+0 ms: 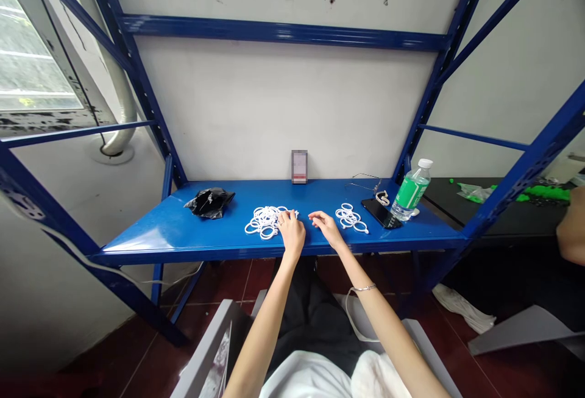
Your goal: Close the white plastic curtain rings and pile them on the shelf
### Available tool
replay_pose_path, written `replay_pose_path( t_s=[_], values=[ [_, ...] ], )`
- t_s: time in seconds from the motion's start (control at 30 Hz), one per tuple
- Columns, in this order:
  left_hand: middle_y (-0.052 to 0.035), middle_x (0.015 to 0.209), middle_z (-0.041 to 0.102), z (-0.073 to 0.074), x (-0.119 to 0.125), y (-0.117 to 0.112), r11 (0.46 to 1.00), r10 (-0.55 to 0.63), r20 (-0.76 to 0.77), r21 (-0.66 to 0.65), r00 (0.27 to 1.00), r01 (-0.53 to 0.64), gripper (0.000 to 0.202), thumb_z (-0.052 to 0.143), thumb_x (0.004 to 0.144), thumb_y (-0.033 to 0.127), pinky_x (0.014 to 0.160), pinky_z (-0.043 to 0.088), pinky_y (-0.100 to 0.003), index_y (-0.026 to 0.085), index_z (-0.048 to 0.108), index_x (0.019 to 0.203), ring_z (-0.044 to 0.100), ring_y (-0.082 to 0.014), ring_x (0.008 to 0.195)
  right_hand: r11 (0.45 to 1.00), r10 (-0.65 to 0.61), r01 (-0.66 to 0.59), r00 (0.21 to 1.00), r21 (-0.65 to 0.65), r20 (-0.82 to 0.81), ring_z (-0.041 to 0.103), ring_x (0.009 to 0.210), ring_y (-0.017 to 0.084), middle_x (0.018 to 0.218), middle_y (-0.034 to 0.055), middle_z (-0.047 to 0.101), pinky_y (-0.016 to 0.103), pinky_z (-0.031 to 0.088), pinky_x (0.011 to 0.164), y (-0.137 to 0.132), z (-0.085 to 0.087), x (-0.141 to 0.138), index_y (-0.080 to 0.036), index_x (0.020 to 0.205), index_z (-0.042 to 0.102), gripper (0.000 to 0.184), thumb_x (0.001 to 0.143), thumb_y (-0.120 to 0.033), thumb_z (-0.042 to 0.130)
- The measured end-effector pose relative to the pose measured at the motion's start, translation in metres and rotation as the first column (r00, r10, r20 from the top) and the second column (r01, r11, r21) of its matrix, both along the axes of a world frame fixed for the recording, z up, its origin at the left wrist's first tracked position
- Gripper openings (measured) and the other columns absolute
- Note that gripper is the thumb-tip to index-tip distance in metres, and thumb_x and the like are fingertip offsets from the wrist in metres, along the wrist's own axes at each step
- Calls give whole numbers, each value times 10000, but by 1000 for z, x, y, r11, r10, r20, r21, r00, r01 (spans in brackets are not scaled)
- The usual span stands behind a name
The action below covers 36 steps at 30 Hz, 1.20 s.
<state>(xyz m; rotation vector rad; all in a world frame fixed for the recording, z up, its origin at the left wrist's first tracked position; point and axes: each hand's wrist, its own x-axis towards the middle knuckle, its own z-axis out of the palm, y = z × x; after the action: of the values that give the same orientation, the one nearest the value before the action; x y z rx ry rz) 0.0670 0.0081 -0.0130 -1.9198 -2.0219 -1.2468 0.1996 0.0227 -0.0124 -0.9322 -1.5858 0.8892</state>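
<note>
On the blue shelf point(183, 227) lie two heaps of white rings. My left hand point(290, 230) rests at the right edge of the larger heap point(265, 221), fingers curled on a ring there. My right hand point(325, 226) lies between the heaps, fingers stretched leftward, with nothing visible in it. The smaller heap point(351, 217) sits just right of that hand. A bracelet circles my right wrist.
A crumpled black bag point(210, 202) lies at the left of the shelf. A small box point(299, 166) stands against the back wall. A dark phone point(381, 213), glasses point(365, 183) and a green-labelled water bottle point(411, 191) are at the right. Another person's arm point(572, 227) shows at far right.
</note>
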Motion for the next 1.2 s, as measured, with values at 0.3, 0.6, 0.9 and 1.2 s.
replay_pose_path(
  t_s=[0.3,0.6,0.9,1.2],
  values=[
    [-122,1152,568,-3,-1,1,910,-401,-281,-17,872,414,308,411,875,139,886,419,-402,168,572,1136,437,-276,1201,684,-710,508,626,523,321,491,1029,273,1034,107,608,420,371,898,-16,3,18,-191,962,638,250,839,-156,424],
    [-112,1114,609,-7,-4,6,868,-495,-200,-88,846,488,271,440,873,147,893,428,-418,165,626,1069,546,-264,1074,611,-766,600,284,517,576,499,947,277,990,106,625,449,276,881,-15,-4,91,-185,878,643,168,847,-200,478],
    [-111,1167,612,-5,-38,0,707,-707,-63,-58,704,705,303,442,873,156,967,457,-388,159,626,1113,571,-237,1098,615,-781,542,316,572,539,523,888,262,950,119,647,389,315,784,-7,-2,95,-175,907,641,263,924,-257,392],
    [-110,1161,632,-6,-47,-1,700,-707,109,-31,699,713,314,471,867,177,979,458,-421,159,611,1147,579,-244,1105,821,-542,460,815,338,206,587,934,249,1004,109,653,379,452,793,-12,16,67,-199,951,583,275,909,-432,442]
  ],
)
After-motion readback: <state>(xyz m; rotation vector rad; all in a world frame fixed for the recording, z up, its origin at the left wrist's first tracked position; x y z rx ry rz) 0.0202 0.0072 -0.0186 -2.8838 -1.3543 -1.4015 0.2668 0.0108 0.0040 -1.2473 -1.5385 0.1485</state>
